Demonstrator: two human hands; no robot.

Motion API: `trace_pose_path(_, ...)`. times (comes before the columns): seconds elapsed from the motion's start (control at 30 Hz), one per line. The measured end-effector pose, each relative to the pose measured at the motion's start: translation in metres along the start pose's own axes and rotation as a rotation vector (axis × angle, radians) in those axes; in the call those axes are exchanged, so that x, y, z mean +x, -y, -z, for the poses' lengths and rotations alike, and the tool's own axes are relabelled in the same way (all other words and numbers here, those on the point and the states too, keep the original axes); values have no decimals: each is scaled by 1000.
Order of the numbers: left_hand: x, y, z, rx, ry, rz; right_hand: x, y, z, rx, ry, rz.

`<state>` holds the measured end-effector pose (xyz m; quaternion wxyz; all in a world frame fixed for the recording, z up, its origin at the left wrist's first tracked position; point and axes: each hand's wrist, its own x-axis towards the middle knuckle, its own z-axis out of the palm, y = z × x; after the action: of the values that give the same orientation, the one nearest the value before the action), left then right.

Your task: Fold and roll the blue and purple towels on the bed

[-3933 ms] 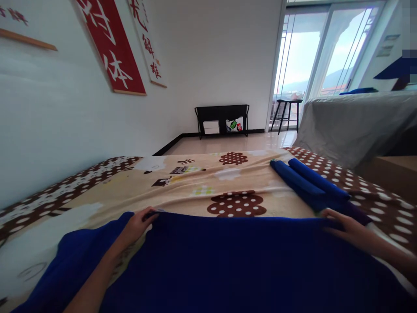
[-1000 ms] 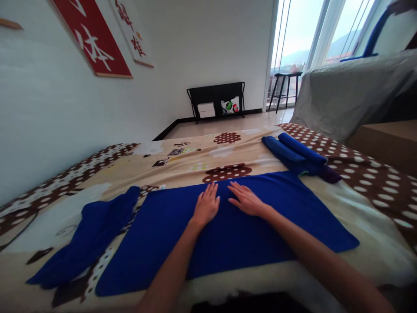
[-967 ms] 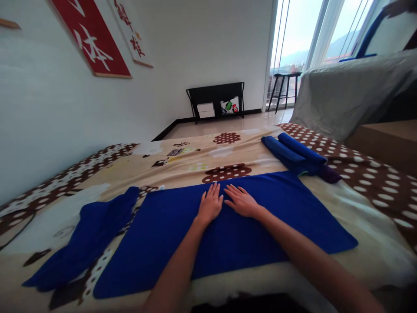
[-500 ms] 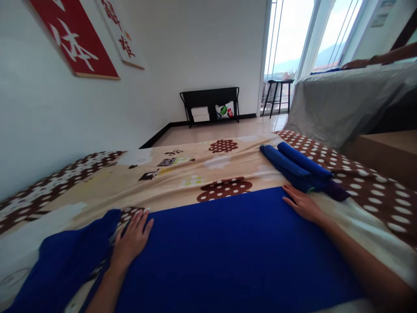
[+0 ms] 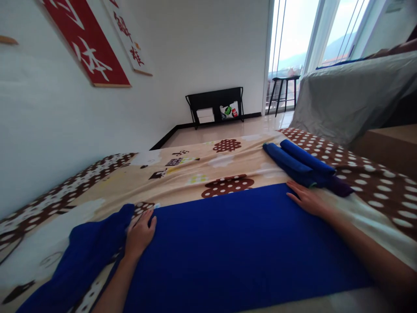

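Note:
A blue towel (image 5: 224,243) lies spread flat across the patterned bedspread (image 5: 169,182). On its far left corner rests my left hand (image 5: 142,232), palm down, fingers extended, beside a small white tag. My right hand (image 5: 306,199) lies flat at the far right corner, fingers stretched out. Left of my left hand is a crumpled blue cloth (image 5: 87,248). Just beyond my right hand sit rolled or folded blue cloths (image 5: 293,161), with a dark purple piece (image 5: 340,186) at their near end.
A grey sheet-covered surface (image 5: 352,91) stands at the right, with part of another person's arm (image 5: 394,50) over blue cloth. A brown box-like block (image 5: 394,141) is below it. Farther back are a black rack (image 5: 215,98) and a stool (image 5: 283,89) by the window.
The view has shifted slightly, moving the scene rightward. My left hand has moved a little nearer along the towel's left edge, uncovering the white tag. My right hand stays at its corner.

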<state>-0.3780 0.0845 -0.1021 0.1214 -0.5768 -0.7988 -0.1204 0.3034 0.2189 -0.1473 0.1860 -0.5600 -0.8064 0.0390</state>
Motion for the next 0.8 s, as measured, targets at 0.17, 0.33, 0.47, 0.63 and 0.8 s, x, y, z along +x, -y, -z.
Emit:
trace_pose_path(0.17,0,0,-2,-18,-1,2,-1,-7,-3,-15,22,8)
trace_pose_path(0.33,-1,1,-3,-24,-1,19,2,-17,-3,-13,41,-22)
trace_pose_path(0.47,-2,0,-2,-26,-3,23,-6,-20,-2,-56,-9,-64)
trace_pose_path(0.63,-1,-7,0,-19,26,44,-11,-17,2,-82,15,-45)
trace_pose_path(0.8,-6,-13,19,5,35,45,-18,-4,27,-130,-37,-34)
